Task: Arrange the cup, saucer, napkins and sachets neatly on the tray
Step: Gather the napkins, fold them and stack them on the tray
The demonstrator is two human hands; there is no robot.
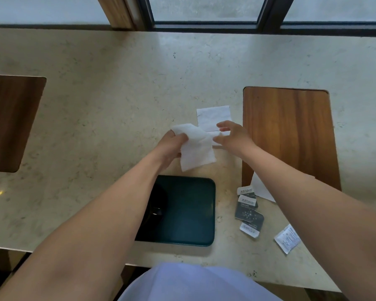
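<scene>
A white napkin (197,146) hangs above the counter, held between both hands. My left hand (172,146) grips its left edge. My right hand (232,135) pinches its right edge. A second napkin (212,117) lies flat on the counter just beyond them. A third napkin (259,189) shows partly under my right forearm. The dark teal tray (189,211) sits near the counter's front edge, below the hands. A dark object (156,210) rests on its left side, mostly hidden by my left forearm. Dark sachets (248,210) and a white sachet (288,238) lie right of the tray.
The beige stone counter (117,101) has a wooden inset panel (291,135) at the right and another (9,122) at the left. A dark window frame (204,25) runs along the back. The counter's front edge is close to my body.
</scene>
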